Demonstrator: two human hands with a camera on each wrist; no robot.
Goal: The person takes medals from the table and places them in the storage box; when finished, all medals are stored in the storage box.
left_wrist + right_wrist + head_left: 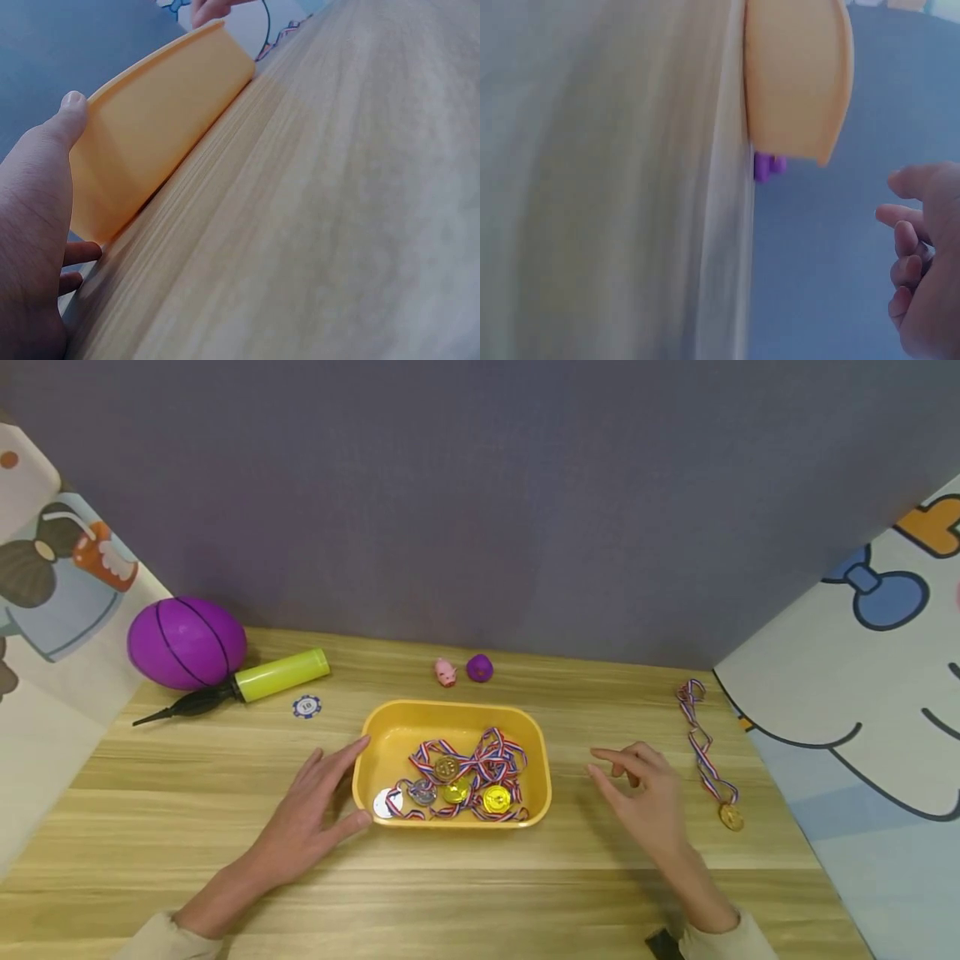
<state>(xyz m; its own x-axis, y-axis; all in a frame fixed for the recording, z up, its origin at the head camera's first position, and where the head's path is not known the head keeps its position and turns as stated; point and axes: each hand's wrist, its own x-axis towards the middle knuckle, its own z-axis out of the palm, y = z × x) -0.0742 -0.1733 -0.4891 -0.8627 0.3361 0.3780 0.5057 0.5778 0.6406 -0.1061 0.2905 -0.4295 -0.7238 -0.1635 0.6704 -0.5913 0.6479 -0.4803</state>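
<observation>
The poker chip (306,706) lying on the counter (150,827) carries the number 10 at its centre; nothing else is readable

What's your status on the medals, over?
Left hand steadies yellow tray. Right hand open, empty, beside loose medal. Nothing between them.

Left hand (30,225) fills the lower left corner, palm side toward the yellow tray (161,139). Thumb tip lies against the tray's upper rim at its near end; two fingertips (82,253) show low down by the tray's bottom corner, at the table surface. Tray outer wall runs diagonally up and away, plain, contents hidden from this angle. Wooden table (330,225) takes up the right side, grain running lengthwise. Another hand's fingers (214,10) show just past the tray's far end, top edge
</observation>
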